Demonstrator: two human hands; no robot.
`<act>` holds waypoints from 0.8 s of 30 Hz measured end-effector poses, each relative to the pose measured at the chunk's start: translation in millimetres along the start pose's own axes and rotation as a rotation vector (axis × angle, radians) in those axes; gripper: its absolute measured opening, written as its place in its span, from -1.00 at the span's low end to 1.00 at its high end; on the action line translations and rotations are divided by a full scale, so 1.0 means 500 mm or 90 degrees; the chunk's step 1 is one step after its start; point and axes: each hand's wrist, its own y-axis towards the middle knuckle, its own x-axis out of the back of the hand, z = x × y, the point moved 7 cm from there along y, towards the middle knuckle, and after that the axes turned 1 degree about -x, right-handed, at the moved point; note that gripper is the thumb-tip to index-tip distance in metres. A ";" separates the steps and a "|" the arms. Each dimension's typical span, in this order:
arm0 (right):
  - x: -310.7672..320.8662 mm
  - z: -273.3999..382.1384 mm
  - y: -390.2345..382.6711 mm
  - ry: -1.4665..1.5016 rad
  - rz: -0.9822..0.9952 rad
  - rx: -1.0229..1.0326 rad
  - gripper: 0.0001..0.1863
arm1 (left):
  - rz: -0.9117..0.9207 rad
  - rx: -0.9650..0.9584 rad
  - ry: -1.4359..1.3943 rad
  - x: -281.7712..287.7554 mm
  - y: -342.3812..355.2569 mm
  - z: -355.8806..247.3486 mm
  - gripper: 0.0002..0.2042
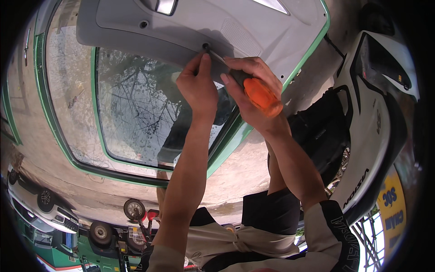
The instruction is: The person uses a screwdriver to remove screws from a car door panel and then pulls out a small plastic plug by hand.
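Observation:
A grey door trim panel [181, 27] spans the top of the view, on a green-framed car door whose window glass [136, 109] lies nearer me. My right hand [251, 84] is wrapped round a screwdriver [264, 99] with an orange and dark handle. Its thin metal shaft slants up and left toward a small dark round spot [206, 46] on the panel. Right beside that spot, my left hand [198, 88] is closed in a pinch at the shaft's tip. Whatever sits between those fingertips is too small to name.
Another dark hole [144, 24] shows in the panel, near a door handle recess [166, 6]. To the right stand a white and black motor scooter [376, 122] and a black bag [319, 136]. A white car [43, 197] is parked at the lower left, near a loose-looking wheel [134, 209].

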 end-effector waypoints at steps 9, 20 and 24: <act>-0.003 -0.006 0.004 0.029 -0.022 -0.015 -0.52 | 0.019 0.002 -0.032 -0.004 -0.003 0.001 -0.72; -0.008 -0.011 0.015 0.025 -0.033 0.008 -0.54 | 0.013 -0.022 -0.045 -0.005 -0.004 0.000 -0.70; -0.012 -0.016 0.016 0.031 -0.033 -0.018 -0.58 | 0.020 -0.009 -0.029 -0.004 -0.004 0.007 -0.70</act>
